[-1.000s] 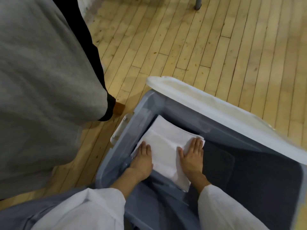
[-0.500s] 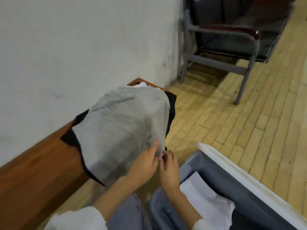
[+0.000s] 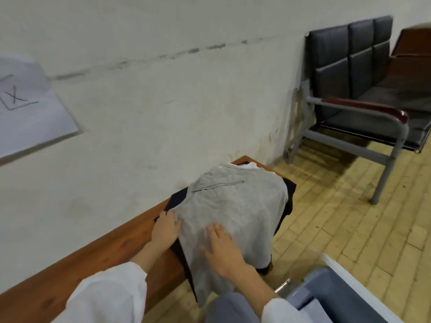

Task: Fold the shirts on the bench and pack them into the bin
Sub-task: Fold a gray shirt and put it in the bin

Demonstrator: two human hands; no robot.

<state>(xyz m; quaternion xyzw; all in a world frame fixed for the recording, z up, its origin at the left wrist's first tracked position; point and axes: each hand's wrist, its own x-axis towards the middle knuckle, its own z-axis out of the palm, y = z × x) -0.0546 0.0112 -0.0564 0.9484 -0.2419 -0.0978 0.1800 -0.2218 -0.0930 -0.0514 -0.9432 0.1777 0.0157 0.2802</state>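
Two hands are being laid on the grey shirt (image 3: 235,206), which is draped on top of a pile at the far end of the wooden bench (image 3: 112,250). The shirt's long axis is running away from the person, along the bench, with its near hem hanging over the front edge toward the knees. The left hand (image 3: 166,227) is being curled over the shirt's left edge, touching the black garment (image 3: 177,197) underneath; whether cloth is being pinched cannot be told. The right hand (image 3: 222,249) is being pressed flat, fingers spread, on the middle of the cloth, and is judged the nearer to the hanging hem. The bin (image 3: 345,297) is being kept just beside the right knee, well below the bench. The black chair (image 3: 356,89) is standing well apart by the wall. Nothing is seen blocking the way to the bin.
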